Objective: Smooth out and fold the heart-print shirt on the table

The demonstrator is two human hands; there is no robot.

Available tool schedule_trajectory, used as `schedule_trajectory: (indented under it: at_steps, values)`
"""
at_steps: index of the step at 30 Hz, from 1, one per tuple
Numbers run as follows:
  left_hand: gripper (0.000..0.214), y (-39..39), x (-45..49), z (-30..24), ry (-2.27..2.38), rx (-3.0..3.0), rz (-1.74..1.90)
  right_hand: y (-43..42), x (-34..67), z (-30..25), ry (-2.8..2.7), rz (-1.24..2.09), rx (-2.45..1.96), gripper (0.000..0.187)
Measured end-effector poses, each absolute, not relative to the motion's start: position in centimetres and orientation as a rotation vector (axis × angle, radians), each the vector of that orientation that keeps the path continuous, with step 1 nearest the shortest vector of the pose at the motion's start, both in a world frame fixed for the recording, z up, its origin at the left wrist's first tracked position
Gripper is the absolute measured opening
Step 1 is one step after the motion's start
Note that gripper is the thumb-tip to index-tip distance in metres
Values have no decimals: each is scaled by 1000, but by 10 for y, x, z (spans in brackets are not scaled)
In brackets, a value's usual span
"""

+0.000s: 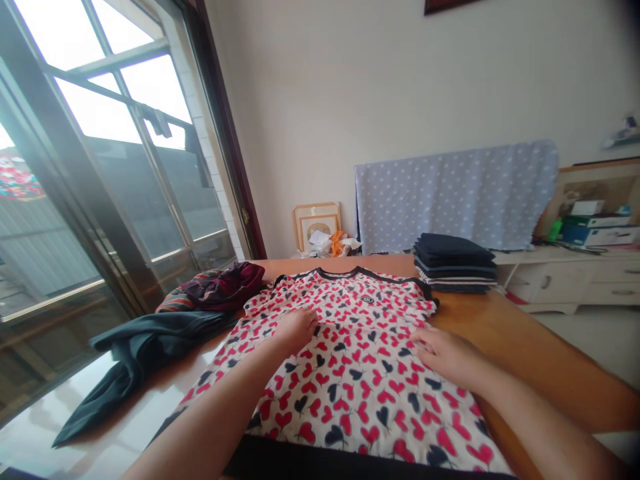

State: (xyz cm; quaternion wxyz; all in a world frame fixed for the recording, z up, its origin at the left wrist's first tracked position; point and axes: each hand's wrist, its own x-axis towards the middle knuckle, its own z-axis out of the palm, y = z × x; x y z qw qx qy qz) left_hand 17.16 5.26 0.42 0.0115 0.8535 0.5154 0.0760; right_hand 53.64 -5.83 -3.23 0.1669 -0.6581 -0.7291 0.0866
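Observation:
A short-sleeved shirt [345, 387], white with red and dark hearts, lies spread out on the table. Its neckline faces away from me, and black trim runs along the neck, sleeves and hem. A small round dark badge [367, 300] sits on the chest. My left hand [299, 330] rests on the left part of the chest, closed with its fingers curled down on the fabric. At the shirt's right side, below the sleeve, my right hand [443, 353] is closed on the cloth in a pinch. The fingertips of both hands are partly hidden.
A stack of folded dark clothes [454, 263] stands at the table's back right. Rumpled dark green trousers [150, 353] and a maroon garment [225, 287] lie on the left, near the window. The wooden table [540, 360] ends along the right, with a white cabinet [560, 283] beyond.

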Motion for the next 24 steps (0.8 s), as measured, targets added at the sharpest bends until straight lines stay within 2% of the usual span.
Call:
schedule_trajectory:
  at_steps: [4, 13, 24]
  values:
    - [38, 51, 178, 9, 1668, 2669, 161, -56, 539, -34, -2109, 281, -1876, 27]
    - [32, 51, 190, 11, 1704, 2753, -17, -55, 540, -35, -2109, 247, -1860, 26]
    - [34, 57, 196, 13, 1865, 2687, -2, -59, 538, -33, -2100, 244, -1847, 21]
